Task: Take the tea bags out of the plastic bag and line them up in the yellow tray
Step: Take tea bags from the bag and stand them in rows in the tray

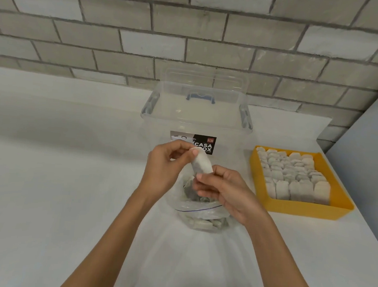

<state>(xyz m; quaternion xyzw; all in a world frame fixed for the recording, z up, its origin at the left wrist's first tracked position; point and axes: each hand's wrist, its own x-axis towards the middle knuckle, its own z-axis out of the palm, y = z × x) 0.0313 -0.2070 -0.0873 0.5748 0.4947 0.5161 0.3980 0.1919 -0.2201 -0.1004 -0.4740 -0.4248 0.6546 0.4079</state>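
Left hand (166, 164) and right hand (225, 191) both pinch one tea bag (201, 164) above the plastic bag (200, 214); it probably goes next into the yellow tray (302, 209).

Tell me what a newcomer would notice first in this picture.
The bright yellow plastic tray on the right of the white counter stands out, nearly filled with neat rows of pale paper tea bags. At centre, the left hand and right hand pinch one white tea bag between them above the clear zip-top plastic bag. Behind them stands a clear plastic storage box.
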